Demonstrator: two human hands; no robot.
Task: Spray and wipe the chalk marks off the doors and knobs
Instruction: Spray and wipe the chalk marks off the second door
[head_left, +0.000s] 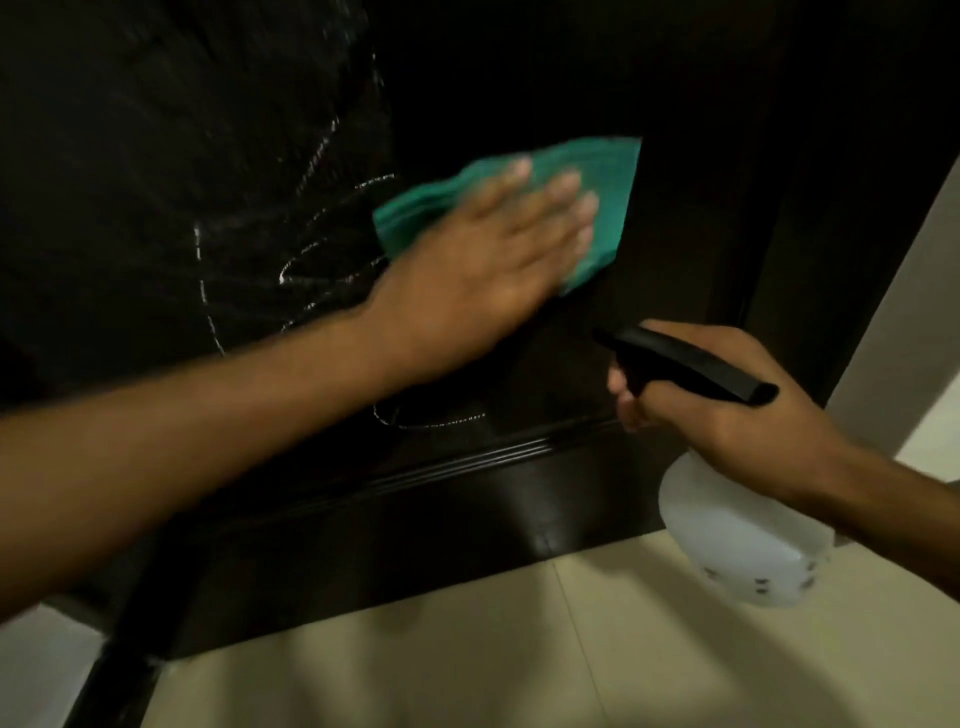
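Note:
A dark wooden door (156, 130) fills the upper view, with white chalk marks (291, 249) scrawled across its lower panel. My left hand (483, 260) lies flat with straight fingers, pressing a green cloth (597, 171) against the door to the right of the marks. More chalk (431, 421) shows just under my left wrist. My right hand (717, 405) grips a white spray bottle (743, 540) by its black trigger head (685, 364), the nozzle pointing left at the door. No knob is in view.
The door's bottom rail with raised moulding (467, 462) meets a cream tiled floor (467, 649). A dark door frame (831, 208) and a pale wall (914, 312) stand at the right. Another pale wall patch (41, 665) is at the lower left.

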